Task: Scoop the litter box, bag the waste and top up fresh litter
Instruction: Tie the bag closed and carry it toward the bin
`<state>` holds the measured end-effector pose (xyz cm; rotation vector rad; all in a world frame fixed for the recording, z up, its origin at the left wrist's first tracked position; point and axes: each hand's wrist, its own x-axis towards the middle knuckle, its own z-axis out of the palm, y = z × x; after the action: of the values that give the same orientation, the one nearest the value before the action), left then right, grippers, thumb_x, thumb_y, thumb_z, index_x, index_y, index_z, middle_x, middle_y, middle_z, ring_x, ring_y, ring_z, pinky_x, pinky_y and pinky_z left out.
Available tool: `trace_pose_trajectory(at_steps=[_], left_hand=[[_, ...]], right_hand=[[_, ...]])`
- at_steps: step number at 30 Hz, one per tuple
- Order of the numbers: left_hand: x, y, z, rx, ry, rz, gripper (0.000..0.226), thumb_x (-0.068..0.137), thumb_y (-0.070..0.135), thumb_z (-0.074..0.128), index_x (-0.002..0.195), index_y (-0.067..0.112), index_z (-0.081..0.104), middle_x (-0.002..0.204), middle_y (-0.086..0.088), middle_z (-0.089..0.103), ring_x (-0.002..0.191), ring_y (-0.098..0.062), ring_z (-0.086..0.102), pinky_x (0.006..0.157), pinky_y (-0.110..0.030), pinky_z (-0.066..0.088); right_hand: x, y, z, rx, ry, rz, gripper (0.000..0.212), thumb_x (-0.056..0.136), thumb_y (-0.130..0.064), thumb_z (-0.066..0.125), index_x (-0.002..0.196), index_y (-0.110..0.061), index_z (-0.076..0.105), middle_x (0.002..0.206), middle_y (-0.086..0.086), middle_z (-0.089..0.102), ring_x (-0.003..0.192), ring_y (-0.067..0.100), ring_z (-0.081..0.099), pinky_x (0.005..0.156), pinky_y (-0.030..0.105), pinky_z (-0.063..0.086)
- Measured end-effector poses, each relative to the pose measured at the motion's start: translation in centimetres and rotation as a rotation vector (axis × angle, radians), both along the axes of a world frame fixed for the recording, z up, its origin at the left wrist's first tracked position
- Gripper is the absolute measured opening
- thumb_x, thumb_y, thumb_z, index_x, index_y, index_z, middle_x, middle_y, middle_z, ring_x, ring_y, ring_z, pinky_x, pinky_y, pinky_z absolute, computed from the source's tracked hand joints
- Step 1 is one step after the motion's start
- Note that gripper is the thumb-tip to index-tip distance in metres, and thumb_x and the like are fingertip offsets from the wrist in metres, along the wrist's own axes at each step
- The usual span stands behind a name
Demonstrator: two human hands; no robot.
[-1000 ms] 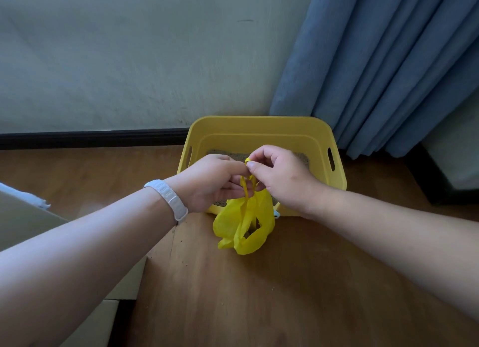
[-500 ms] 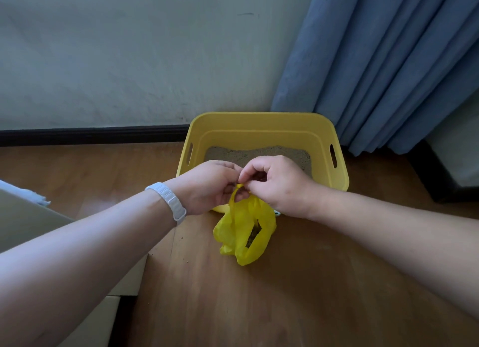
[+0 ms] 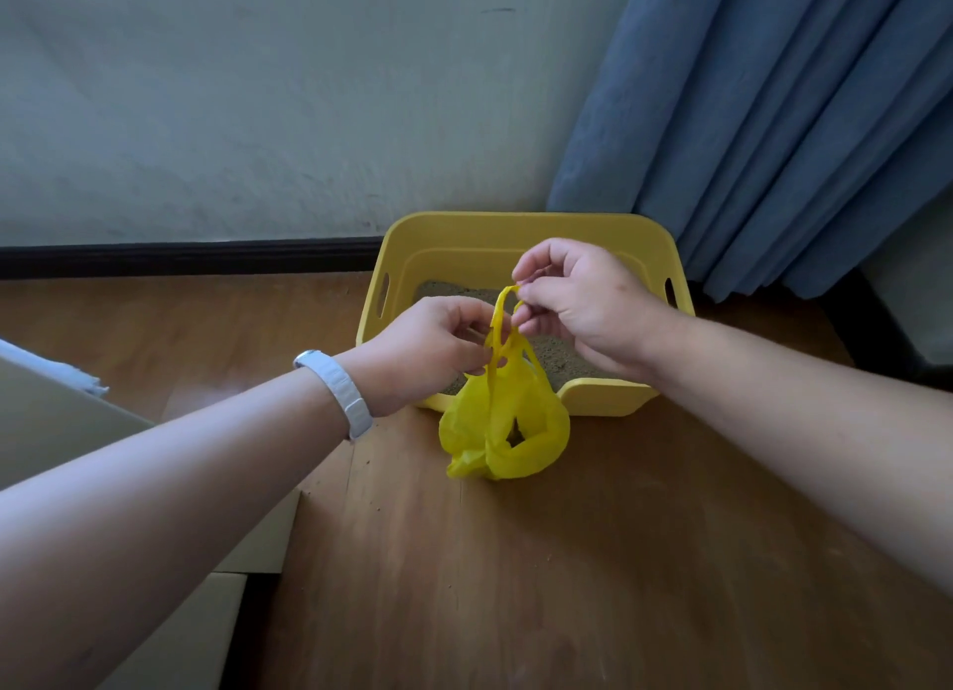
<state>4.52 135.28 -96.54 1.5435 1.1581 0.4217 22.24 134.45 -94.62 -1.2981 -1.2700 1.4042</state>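
A small yellow plastic bag [image 3: 508,429] rests on the wooden floor just in front of the yellow litter box [image 3: 521,240]. Grey-brown litter [image 3: 559,356] lies inside the box. My left hand [image 3: 428,349], with a white band on its wrist, pinches the bag's handles low down. My right hand [image 3: 582,302] pinches a handle loop higher up, over the box's front part. Dark contents show through a gap in the bag.
The box stands against a pale wall with a dark skirting board [image 3: 185,256]. A blue curtain [image 3: 773,122] hangs at the right, touching the box's far corner. Pale flat boards [image 3: 56,421] lie at the left. Wooden floor [image 3: 567,586] stretches in front.
My hands, close together on the bag's top, have drawn apart. The right hand rose with a handle loop and the bag's handles are stretched upward.
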Motion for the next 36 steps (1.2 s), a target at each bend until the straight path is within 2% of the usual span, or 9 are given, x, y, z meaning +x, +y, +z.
trace_pose_trajectory(at_steps=[5,11,13,16,19,24,32,34,36], left_hand=[[0.7,-0.6,-0.3,0.123,0.088,-0.001,0.033,0.084,-0.007,0.058,0.094,0.022,0.070,0.076,0.005,0.067,0.062,-0.004,0.053,0.061,-0.025,0.043],[0.2,-0.4,0.0,-0.124,-0.116,-0.018,0.034,0.071,0.008,0.056,0.102,0.002,0.071,0.083,-0.004,0.070,0.077,-0.021,0.052,0.066,-0.030,0.037],[0.2,-0.2,-0.1,-0.120,-0.110,0.004,0.029,0.074,0.016,0.063,0.099,0.005,0.072,0.088,-0.010,0.072,0.078,-0.020,0.055,0.070,-0.033,0.040],[0.3,-0.1,0.3,-0.058,-0.040,0.001,0.013,0.079,0.018,0.074,0.092,0.017,0.075,0.088,-0.016,0.071,0.076,-0.016,0.058,0.069,-0.030,0.043],[0.6,-0.2,0.5,0.047,0.032,-0.008,0.009,0.086,0.012,0.072,0.092,0.018,0.073,0.075,0.003,0.067,0.063,-0.002,0.058,0.059,-0.017,0.044],[0.6,-0.2,-0.1,0.310,0.275,-0.004,0.008,0.085,0.020,0.074,0.083,0.022,0.067,0.065,0.012,0.056,0.054,0.000,0.048,0.049,-0.010,0.036],[0.0,0.0,-1.3,0.535,0.360,-0.070,0.016,0.081,0.025,0.077,0.078,0.022,0.062,0.068,0.010,0.057,0.060,-0.006,0.049,0.052,-0.017,0.041],[0.1,-0.1,-1.5,0.540,0.347,-0.092,0.021,0.079,0.026,0.079,0.073,0.023,0.060,0.068,0.010,0.055,0.061,-0.006,0.049,0.053,-0.018,0.040],[0.2,0.2,-1.5,0.465,0.314,-0.106,0.023,0.077,0.024,0.081,0.070,0.022,0.059,0.075,0.004,0.060,0.067,-0.014,0.054,0.059,-0.030,0.048]], right_hand=[[-0.2,0.3,-0.2,-0.078,0.129,0.054,0.016,0.093,0.009,0.048,0.091,-0.005,0.054,0.075,0.010,0.055,0.058,0.014,0.058,0.051,0.022,0.050],[0.5,1.0,-1.0,-0.053,0.091,0.035,0.017,0.094,0.009,0.047,0.091,-0.006,0.055,0.075,0.008,0.054,0.059,0.013,0.059,0.051,0.022,0.049],[0.7,1.4,-1.7,-0.026,0.021,0.005,0.020,0.093,0.010,0.047,0.088,-0.008,0.055,0.078,0.010,0.053,0.059,0.016,0.058,0.050,0.021,0.048],[0.8,2.0,-2.8,0.011,-0.090,-0.027,0.022,0.090,0.009,0.050,0.084,-0.012,0.055,0.081,0.009,0.054,0.061,0.018,0.059,0.052,0.023,0.047],[0.1,2.1,-3.9,-0.024,-0.056,-0.024,0.024,0.088,0.010,0.050,0.084,-0.013,0.055,0.076,0.006,0.055,0.057,0.014,0.056,0.056,0.025,0.047],[-0.9,2.0,-5.1,-0.362,0.116,0.135,0.022,0.088,0.008,0.050,0.087,-0.013,0.056,0.066,0.007,0.055,0.054,0.018,0.051,0.046,0.025,0.041],[0.4,2.0,-6.0,-0.586,0.029,0.458,0.027,0.086,0.009,0.047,0.077,-0.014,0.059,0.068,0.003,0.053,0.047,0.011,0.043,0.048,0.022,0.037],[0.8,2.0,-5.7,-0.592,0.006,0.525,0.027,0.084,0.010,0.045,0.079,-0.012,0.061,0.068,0.002,0.055,0.048,0.011,0.042,0.051,0.024,0.035],[1.0,1.8,-5.4,-0.585,-0.004,0.554,0.027,0.083,0.010,0.043,0.083,-0.007,0.064,0.071,0.003,0.058,0.050,0.012,0.043,0.054,0.024,0.036]])
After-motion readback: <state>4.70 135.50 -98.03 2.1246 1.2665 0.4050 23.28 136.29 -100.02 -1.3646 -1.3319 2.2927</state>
